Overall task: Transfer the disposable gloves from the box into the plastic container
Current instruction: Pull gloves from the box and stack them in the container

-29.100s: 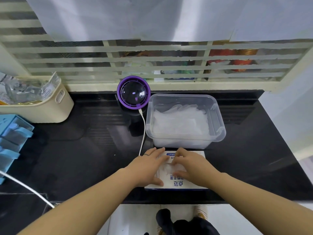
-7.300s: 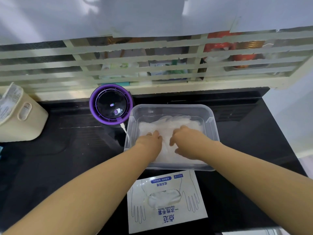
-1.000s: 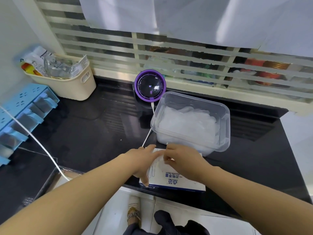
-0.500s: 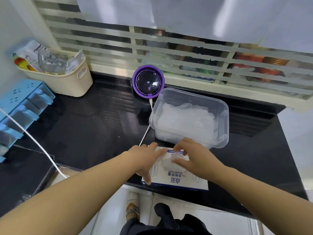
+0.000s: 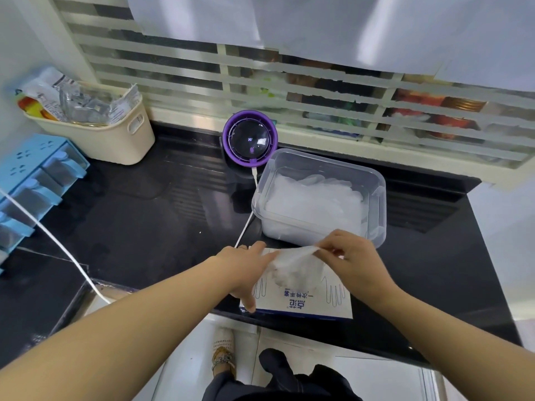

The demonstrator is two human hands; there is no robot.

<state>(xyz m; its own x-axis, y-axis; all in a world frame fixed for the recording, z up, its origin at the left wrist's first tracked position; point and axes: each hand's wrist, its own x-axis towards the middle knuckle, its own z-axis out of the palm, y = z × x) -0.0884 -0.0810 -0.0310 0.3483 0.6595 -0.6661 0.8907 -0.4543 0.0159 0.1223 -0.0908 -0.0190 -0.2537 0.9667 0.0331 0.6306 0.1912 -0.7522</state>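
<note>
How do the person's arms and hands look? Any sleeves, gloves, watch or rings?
No sleeve shows on the left forearm or the right forearm; both are bare to the frame edge. The left hand and the right hand wear no gloves, and neither wrist has a watch or bracelet. A ring on the left hand is possible, but too small to tell.

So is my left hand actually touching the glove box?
Touching. The head view shows the left hand lying flat on top of the glove box, with its thumb down against the box's near left corner.
</note>
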